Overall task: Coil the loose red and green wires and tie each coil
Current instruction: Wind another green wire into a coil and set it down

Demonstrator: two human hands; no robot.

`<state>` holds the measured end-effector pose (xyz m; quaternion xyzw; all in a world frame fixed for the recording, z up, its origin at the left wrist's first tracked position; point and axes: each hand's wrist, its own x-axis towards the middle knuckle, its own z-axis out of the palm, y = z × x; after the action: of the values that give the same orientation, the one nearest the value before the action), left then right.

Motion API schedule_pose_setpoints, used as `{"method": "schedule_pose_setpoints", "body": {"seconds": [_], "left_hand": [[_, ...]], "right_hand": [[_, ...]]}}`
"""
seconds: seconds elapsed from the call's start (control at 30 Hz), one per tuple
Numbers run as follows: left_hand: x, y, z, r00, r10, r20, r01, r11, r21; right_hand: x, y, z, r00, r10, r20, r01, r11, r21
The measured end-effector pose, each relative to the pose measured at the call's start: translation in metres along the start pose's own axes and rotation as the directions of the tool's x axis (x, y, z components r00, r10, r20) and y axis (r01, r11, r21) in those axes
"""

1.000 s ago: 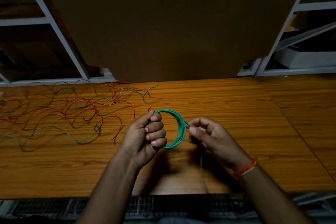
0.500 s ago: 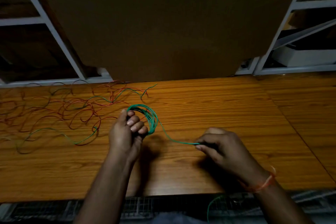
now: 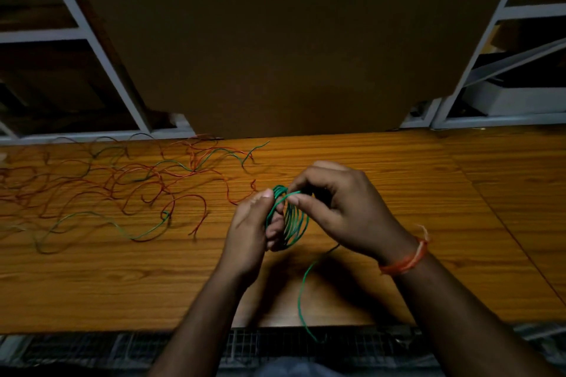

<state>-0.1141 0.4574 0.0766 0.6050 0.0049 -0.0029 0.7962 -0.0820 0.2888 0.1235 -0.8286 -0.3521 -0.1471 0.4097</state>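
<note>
Green wire coil (image 3: 292, 220) sits right in the middle of the frame, held up just above the wooden table (image 3: 398, 193). Left hand (image 3: 251, 232) comes in from the bottom centre, forearm angled up and to the right, fingers curled through the loops with the thumb up against the top of the coil. Right hand (image 3: 340, 205) reaches in from the lower right, wrist bent over, thumb and forefinger pinching a strand at the coil's top edge, so both hands are clamped on it. Orange thread band (image 3: 407, 260) sits on that wrist. Loose tail of green wire (image 3: 303, 294) drops from under the right hand toward the bottom edge of the frame. Over on the left half of the table there's the messy tangle of red and green wires (image 3: 122, 187), well apart from the hands.
</note>
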Motion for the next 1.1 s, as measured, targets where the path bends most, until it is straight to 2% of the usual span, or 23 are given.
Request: {"method": "schedule_pose_setpoints", "body": {"seconds": [0.13, 0.23, 0.3, 0.37, 0.43, 0.5, 0.57, 0.67, 0.87, 1.0, 1.1], "left_hand": [[-0.002, 0.006, 0.000, 0.993, -0.073, 0.093, 0.085, 0.988, -0.128], [-0.005, 0.007, 0.001, 0.983, -0.085, 0.164, 0.115, 0.977, -0.182], [-0.006, 0.007, 0.002, 0.979, -0.099, 0.176, 0.136, 0.967, -0.216], [-0.006, 0.008, 0.003, 0.978, -0.125, 0.167, 0.168, 0.948, -0.271], [-0.006, 0.009, 0.003, 0.973, -0.164, 0.164, 0.214, 0.906, -0.365], [-0.007, 0.007, 0.004, 0.962, -0.208, 0.178, 0.267, 0.855, -0.444], [-0.007, 0.006, 0.006, 0.944, -0.250, 0.214, 0.326, 0.797, -0.509], [-0.007, 0.007, 0.010, 0.922, -0.281, 0.267, 0.386, 0.726, -0.570], [-0.008, 0.008, 0.012, 0.910, -0.309, 0.276, 0.414, 0.712, -0.567], [-0.003, 0.013, 0.003, 0.931, -0.306, 0.200, 0.361, 0.680, -0.638], [0.004, 0.018, -0.014, 0.959, -0.265, 0.100, 0.252, 0.636, -0.730]], "right_hand": [[0.000, 0.010, 0.017, 0.990, 0.127, -0.054, -0.120, 0.987, 0.108], [-0.008, 0.015, 0.027, 0.970, 0.245, 0.012, -0.238, 0.928, 0.286], [-0.012, 0.016, 0.030, 0.939, 0.333, 0.090, -0.335, 0.817, 0.469], [-0.014, 0.015, 0.030, 0.876, 0.444, 0.189, -0.445, 0.588, 0.675], [-0.016, 0.016, 0.030, 0.814, 0.515, 0.269, -0.517, 0.432, 0.738], [-0.017, 0.018, 0.032, 0.784, 0.534, 0.318, -0.557, 0.377, 0.740], [-0.016, 0.018, 0.036, 0.775, 0.554, 0.303, -0.558, 0.375, 0.740], [-0.017, 0.014, 0.042, 0.777, 0.584, 0.235, -0.540, 0.428, 0.725], [-0.024, 0.013, 0.047, 0.777, 0.598, 0.198, -0.521, 0.434, 0.734], [-0.037, 0.018, 0.050, 0.769, 0.607, 0.201, -0.552, 0.473, 0.687], [-0.058, 0.032, 0.053, 0.805, 0.547, 0.230, -0.545, 0.527, 0.653]]}}
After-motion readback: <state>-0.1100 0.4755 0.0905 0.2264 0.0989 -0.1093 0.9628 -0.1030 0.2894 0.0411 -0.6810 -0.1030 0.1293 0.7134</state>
